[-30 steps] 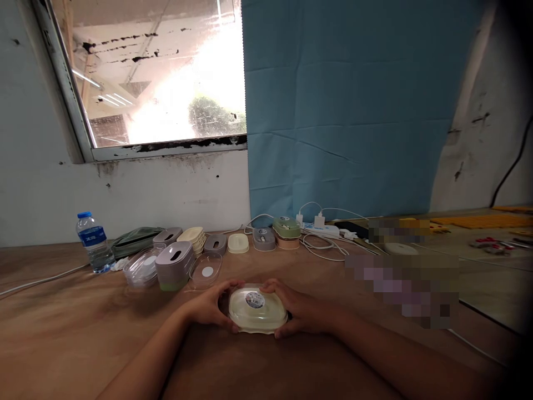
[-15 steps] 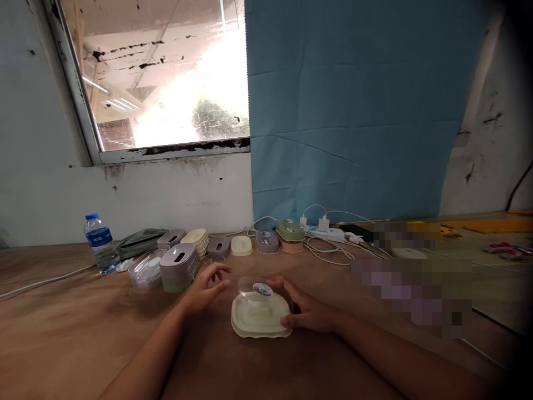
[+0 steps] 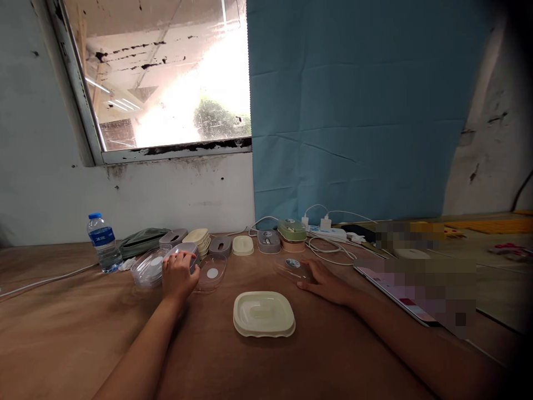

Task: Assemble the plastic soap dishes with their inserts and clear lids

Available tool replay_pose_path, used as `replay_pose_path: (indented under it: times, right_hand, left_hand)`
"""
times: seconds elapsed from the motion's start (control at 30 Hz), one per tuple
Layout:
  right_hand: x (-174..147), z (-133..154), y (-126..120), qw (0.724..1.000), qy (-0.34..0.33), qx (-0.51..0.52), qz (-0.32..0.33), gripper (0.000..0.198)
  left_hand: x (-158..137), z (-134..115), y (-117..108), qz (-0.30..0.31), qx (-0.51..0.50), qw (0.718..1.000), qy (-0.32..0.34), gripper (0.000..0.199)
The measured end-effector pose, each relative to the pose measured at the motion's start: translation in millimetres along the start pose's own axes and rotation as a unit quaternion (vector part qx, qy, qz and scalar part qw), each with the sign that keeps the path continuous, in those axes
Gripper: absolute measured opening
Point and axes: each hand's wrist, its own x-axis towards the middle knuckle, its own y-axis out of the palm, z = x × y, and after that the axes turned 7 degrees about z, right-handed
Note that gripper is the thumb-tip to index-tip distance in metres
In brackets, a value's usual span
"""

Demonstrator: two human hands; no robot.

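A cream plastic lid [image 3: 264,312] with a wavy front rim lies on the table in front of me, apart from both hands. My right hand [image 3: 327,282] is at the right edge of a clear plastic cover [image 3: 291,271] with an oval printed sticker, thumb and fingers closed on it, low over the tabletop. On the left, my left hand [image 3: 179,276] curls its fingers over a lilac container [image 3: 189,250] and hides most of it. Beside that hand, another clear cover [image 3: 211,273] with a round white sticker lies on the table.
Behind stand stacked cream lids [image 3: 200,240], a grey-lilac slotted lid [image 3: 220,245], a cream piece [image 3: 242,245], a grey box [image 3: 268,241] and a green-topped box [image 3: 292,230]. A water bottle [image 3: 102,244] and clear covers [image 3: 147,268] are left; cables [image 3: 333,258] and a tablet [image 3: 393,294] right.
My right hand has carried the clear cover off the cream lid, back and to the right. My left hand has moved left onto the lilac container.
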Motion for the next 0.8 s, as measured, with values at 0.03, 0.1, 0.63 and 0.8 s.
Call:
replay_pose_path:
  times: [0.03,0.1,0.63,0.8]
  right_hand:
    - [1,0,1,1.0,0.005,-0.005,-0.001,0.069]
    - [2,2,3,1.0,0.015,-0.016,-0.002,0.068]
    - [2,5,7,0.998,0.02,-0.067,-0.005,0.053]
    - [1,6,6,0.997,0.021,-0.073,0.001,0.054]
  left_hand:
    - [-1,-1,-1,-0.001,-0.001,1.0,0.007,0.017]
    - [-3,-9,-4,-0.007,-0.019,0.999,0.029,0.016]
    - [109,-69,93,0.32,-0.043,0.946,-0.041,0.018]
    - [108,-70,102,0.324,-0.037,0.944,-0.042,0.012]
